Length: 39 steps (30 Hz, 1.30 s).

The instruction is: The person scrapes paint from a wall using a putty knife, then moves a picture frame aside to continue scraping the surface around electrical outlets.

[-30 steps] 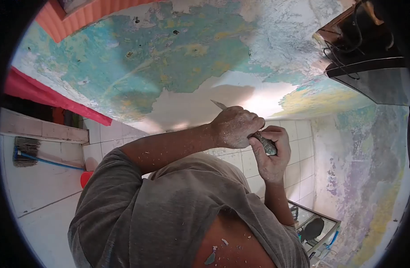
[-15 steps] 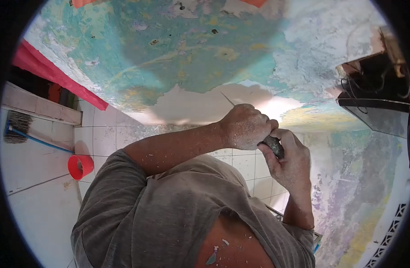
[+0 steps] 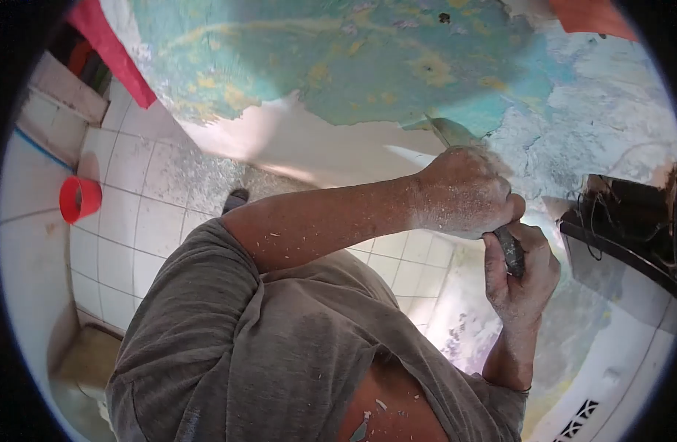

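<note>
My left hand (image 3: 467, 190), dusted with white powder, is closed around a scraper. Its flat grey blade (image 3: 453, 132) sticks out past the knuckles, at the ragged lower edge of the green paint on the wall (image 3: 338, 66). From the other side of the fist comes the dark, worn handle end (image 3: 509, 250). My right hand (image 3: 528, 274) grips that end between thumb and fingers. Bare pale plaster (image 3: 309, 144) shows below the paint. Whether the blade touches the wall is hard to tell.
A dark box-like object with loose wires (image 3: 626, 217) juts out at the right. On the left, a red bucket (image 3: 81, 200) stands by the tiled floor (image 3: 158, 180), and pink cloth (image 3: 121, 55) hangs above. A dark shoe tip (image 3: 236, 200) shows beneath my left arm.
Both hands and the scraper have shifted right along the wall, and the view has turned with them. More of the blade's flat face shows now. Both hands keep their hold.
</note>
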{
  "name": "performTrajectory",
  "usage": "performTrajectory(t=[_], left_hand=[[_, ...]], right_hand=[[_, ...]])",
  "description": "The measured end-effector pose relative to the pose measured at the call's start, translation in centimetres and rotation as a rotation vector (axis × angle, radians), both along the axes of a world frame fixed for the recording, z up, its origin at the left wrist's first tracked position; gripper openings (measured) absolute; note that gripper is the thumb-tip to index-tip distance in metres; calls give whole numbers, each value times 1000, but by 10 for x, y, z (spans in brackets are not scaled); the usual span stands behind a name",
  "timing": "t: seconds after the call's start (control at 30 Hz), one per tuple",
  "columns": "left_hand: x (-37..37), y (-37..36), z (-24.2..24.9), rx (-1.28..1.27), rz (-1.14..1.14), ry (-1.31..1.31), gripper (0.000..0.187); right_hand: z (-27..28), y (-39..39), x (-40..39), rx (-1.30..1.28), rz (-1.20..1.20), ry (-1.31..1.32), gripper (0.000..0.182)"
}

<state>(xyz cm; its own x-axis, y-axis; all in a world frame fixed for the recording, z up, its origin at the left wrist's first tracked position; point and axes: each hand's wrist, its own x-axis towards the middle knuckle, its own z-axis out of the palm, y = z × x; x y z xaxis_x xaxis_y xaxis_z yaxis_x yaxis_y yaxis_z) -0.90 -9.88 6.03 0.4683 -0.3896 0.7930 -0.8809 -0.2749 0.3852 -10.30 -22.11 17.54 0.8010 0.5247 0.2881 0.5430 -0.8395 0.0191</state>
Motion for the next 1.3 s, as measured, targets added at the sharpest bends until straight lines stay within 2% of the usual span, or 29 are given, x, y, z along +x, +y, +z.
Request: performTrajectory(t=[0.1, 0.27, 0.3, 0.33, 0.4, 0.5, 0.67, 0.73, 0.77, 0.8, 0.87, 0.9, 0.97, 1.0, 1.07, 1.1, 1.13, 1.2, 1.23, 1.3], left_hand=[[-7, -12, 0, -103, 72, -25, 13], [-31, -16, 27, -259, 155, -124, 22], [-33, -7, 32, -145, 137, -81, 19], [-23, -9, 21, -152, 141, -86, 19], [4, -17, -12, -303, 118, -91, 16], [-1, -10, -12, -253, 173, -24, 14], [-24, -1, 24, -175, 125, 25, 13], [-19, 5, 19, -118, 81, 31, 12], [1, -6, -15, -225, 68, 20, 11], [10, -11, -34, -224, 72, 62, 12], [3, -10, -47, -127, 244, 68, 14], [-2, -8, -42, -125, 251, 70, 14], [-17, -6, -21, -179, 70, 111, 16], [-23, -5, -9, -184, 72, 114, 16], [-31, -4, 6, -217, 43, -2, 17], [-26, -2, 3, -196, 49, -16, 17], [-17, -3, -9, -195, 44, -16, 17], [-3, -5, -36, -240, 125, -86, 16], [-1, -7, -36, -187, 165, -102, 17], [-11, -21, -25, -181, 141, -55, 17]], right_hand=[[8, -12, 1, -40, 98, -14, 31], [43, -7, -17, -62, 198, -46, 32], [38, -6, -18, 17, 164, -38, 31], [29, -6, -9, 10, 168, -43, 31], [6, -5, 16, -181, 184, -60, 30], [0, -8, 24, -95, 264, -67, 29], [34, 2, -2, -65, 260, -114, 28], [25, 7, 0, -113, 251, -120, 28], [4, 5, 18, -190, 265, -123, 27], [-12, 5, 31, -199, 253, -55, 24], [-24, -6, 35, -197, 231, 20, 22], [-22, -3, 32, -194, 238, 21, 22], [-5, 0, 14, -136, 303, -87, 21], [4, 1, 4, -140, 305, -83, 21], [17, 2, -9, -48, 258, -112, 24], [14, 1, -5, -132, 306, -132, 28], [3, -1, 3, -378, 202, -70, 31], [-33, -21, 30, -140, 404, -146, 28], [-32, -23, 33, -132, 419, -154, 28], [-19, -26, 16, -42, 247, -36, 27]])
